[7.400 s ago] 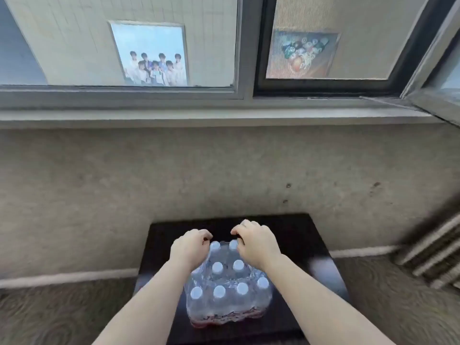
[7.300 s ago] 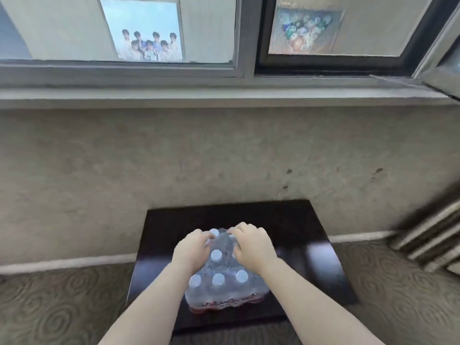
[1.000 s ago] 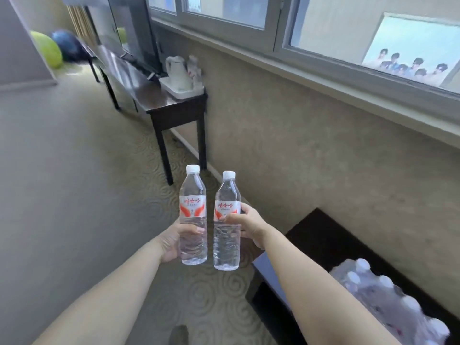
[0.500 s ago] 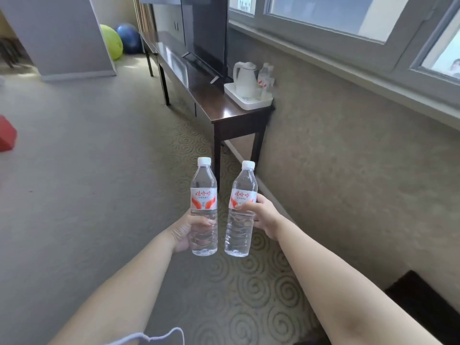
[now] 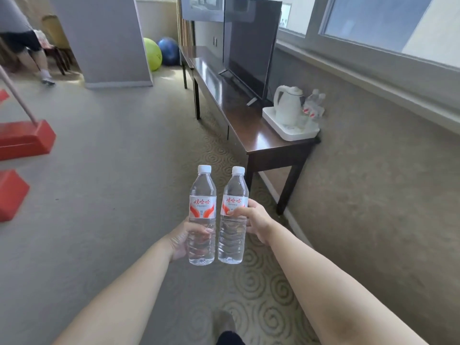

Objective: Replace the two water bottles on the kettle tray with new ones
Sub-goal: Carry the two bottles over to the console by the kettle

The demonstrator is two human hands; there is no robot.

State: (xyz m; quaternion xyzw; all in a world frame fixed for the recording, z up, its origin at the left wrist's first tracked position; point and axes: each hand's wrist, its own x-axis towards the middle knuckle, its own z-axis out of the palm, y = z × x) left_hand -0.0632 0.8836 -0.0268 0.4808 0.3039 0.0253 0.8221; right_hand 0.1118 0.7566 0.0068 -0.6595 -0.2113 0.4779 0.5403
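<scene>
The left hand (image 5: pixel 183 239) wraps around the lower half of one full water bottle (image 5: pixel 202 215), fingers curled across its front below the red and white label. The right hand (image 5: pixel 254 221) pinches a second bottle (image 5: pixel 232 215) at its middle, thumb on the lower edge of the label and fingers behind. Both bottles stand upright with white caps on, side by side and almost touching, held out over the patterned carpet (image 5: pixel 261 307).

Farther off to the right, a long dark table (image 5: pixel 263 140) runs along the wall under the window (image 5: pixel 388 26). On its near end sits a white tray (image 5: pixel 291 130) carrying a white kettle (image 5: pixel 288 105). Behind the kettle, against the wall, stand two old bottles (image 5: pixel 315 105) with red labels, partly hidden. A black television (image 5: pixel 249 46) stands on the table just beyond the tray.

At the far left a person's legs (image 5: pixel 32 58) show beside a chair, and a green ball (image 5: pixel 151 53) and a blue ball (image 5: pixel 169 51) rest on the floor past a grey pillar. A red block (image 5: pixel 27 138) with a pole lies on the floor at the left edge.
</scene>
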